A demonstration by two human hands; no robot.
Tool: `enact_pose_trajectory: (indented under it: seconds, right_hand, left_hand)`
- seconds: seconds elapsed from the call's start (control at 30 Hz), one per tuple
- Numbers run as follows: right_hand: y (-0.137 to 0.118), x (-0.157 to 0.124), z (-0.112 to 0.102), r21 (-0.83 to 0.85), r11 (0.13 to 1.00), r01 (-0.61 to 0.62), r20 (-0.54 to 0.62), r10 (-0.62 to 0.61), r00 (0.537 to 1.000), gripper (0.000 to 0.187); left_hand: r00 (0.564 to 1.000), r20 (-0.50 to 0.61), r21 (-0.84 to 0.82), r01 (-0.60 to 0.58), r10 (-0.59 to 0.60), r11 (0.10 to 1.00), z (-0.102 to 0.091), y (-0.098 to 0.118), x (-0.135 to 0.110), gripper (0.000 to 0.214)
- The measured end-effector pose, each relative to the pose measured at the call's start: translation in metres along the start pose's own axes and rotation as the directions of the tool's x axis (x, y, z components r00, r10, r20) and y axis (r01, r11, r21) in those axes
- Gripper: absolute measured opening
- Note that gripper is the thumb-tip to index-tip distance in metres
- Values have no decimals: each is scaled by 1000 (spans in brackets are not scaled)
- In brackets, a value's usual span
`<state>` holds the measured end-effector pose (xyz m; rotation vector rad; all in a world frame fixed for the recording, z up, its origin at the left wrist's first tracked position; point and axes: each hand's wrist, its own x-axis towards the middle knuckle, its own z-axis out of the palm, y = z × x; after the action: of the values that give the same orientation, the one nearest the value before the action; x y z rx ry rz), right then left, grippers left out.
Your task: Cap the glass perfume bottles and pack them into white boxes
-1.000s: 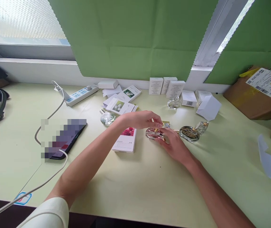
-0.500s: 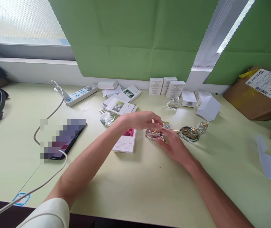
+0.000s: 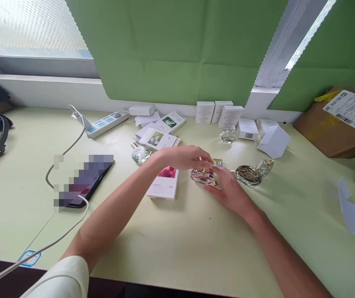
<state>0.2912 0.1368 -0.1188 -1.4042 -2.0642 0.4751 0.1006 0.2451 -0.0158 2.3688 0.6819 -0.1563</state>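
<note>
A round clear-glass perfume bottle point(image 3: 201, 177) with a pinkish-red inside and gold fittings lies on the table under my hands. Over its top, my left hand point(image 3: 190, 158) is closed, fingertips bent at the gold neck, partly hiding it. My right hand point(image 3: 223, 182) curves around the bottle's right side with thumb and index finger apart; a small gold piece shows between them. Just left of the bottle is a white box with red roses point(image 3: 164, 185), partly under my left forearm. To the right lies a dark-patterned perfume bottle point(image 3: 248, 175) beside a clear ornate stopper-like glass piece point(image 3: 264, 167).
A greenish perfume bottle point(image 3: 141, 154) and flower-print boxes point(image 3: 158, 138) lie left of centre. White boxes point(image 3: 204, 112) and another glass bottle point(image 3: 228, 135) stand behind. A phone point(image 3: 93, 182) with cable, a power strip point(image 3: 108, 124) and a cardboard carton point(image 3: 335, 132) flank them.
My right thumb has moved slightly down and off the bottle's edge, so the small gold piece there shows more. My left hand has stayed in nearly the same place.
</note>
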Motion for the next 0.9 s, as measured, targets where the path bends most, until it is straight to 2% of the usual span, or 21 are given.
enact_pose_trajectory:
  seconds: [0.1, 0.2, 0.4, 0.5, 0.6, 0.73, 0.83, 0.9]
  right_hand:
    - [-3, -2, -8, -72, 996, -51, 15, 52, 999, 53]
    - [-4, -5, -13, -136, 977, -164, 56, 172, 983, 47]
    - [1, -6, -12, -91, 960, -266, 159, 278, 947, 40]
    - [-1, -5, -14, -73, 955, -287, 98, 293, 951, 41]
    - [-4, -4, -15, -41, 950, -309, -50, 307, 950, 39]
    - [-8, -2, -10, -11, 948, -318, -140, 313, 939, 39]
    - [-9, 0, -7, 2, 958, -286, -160, 282, 946, 38]
    - [-9, 1, -7, 20, 965, -262, -185, 261, 947, 35]
  left_hand:
    - [1000, -8, 16, 7, -7, 1000, -2, 2, -2, 38]
    - [1000, -29, 19, -8, 9, 1000, -4, 1, -4, 37]
    - [996, -91, 47, -11, 15, 999, -9, -2, -6, 36]
    - [993, -121, 56, -3, 10, 998, -12, -4, -8, 36]
    - [985, -173, 65, 3, 8, 998, -11, -7, -6, 36]
    - [965, -258, 144, -8, 45, 989, 3, -18, 9, 35]
    - [965, -230, 203, -77, 124, 976, 18, -27, 24, 40]
    - [973, -172, 240, -107, 151, 965, 27, -32, 32, 47]
